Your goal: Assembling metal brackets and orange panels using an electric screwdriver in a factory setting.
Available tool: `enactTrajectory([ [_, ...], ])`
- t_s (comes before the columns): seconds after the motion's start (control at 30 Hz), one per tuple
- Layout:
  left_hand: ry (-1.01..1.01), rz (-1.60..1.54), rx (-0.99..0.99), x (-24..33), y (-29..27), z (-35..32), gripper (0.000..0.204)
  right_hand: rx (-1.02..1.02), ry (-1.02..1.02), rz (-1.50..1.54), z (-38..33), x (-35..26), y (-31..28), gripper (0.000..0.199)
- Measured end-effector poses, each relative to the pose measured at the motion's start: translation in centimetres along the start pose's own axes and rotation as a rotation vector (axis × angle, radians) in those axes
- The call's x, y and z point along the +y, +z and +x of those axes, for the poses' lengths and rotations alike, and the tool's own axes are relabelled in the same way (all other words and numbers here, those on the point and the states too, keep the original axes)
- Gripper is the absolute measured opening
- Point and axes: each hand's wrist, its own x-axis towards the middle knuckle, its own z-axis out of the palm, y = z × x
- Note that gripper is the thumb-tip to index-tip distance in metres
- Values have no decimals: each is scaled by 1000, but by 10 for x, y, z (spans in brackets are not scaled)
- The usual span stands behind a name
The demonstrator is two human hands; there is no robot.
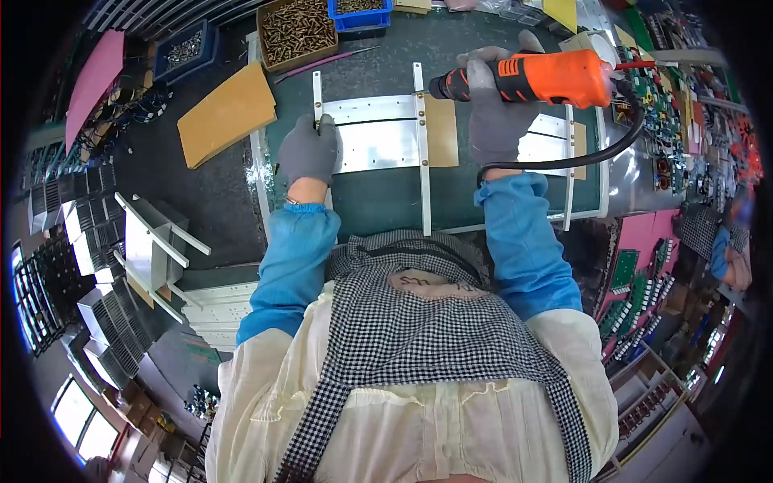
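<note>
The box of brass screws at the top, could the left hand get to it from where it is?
Probably yes. The left hand rests on the metal panel, and the screw box lies just beyond it with only bare green mat between; nothing blocks the way.

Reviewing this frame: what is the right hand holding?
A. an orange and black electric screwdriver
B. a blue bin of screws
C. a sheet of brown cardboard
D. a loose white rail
A: the gloved right hand grips the orange and black electric screwdriver, its black cable looping down toward the wrist, while the left hand rests on the metal panel.
</note>
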Motion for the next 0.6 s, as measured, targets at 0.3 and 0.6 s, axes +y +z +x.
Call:
enactTrajectory([
  [0.3, -8, 7, -7, 0, 0, 0, 42, 9, 13, 27, 0, 0, -3, 67],
  [0.6, 273, -4, 194, 20, -20, -1, 49, -96, 30, 33, 1, -12, -1, 33],
])
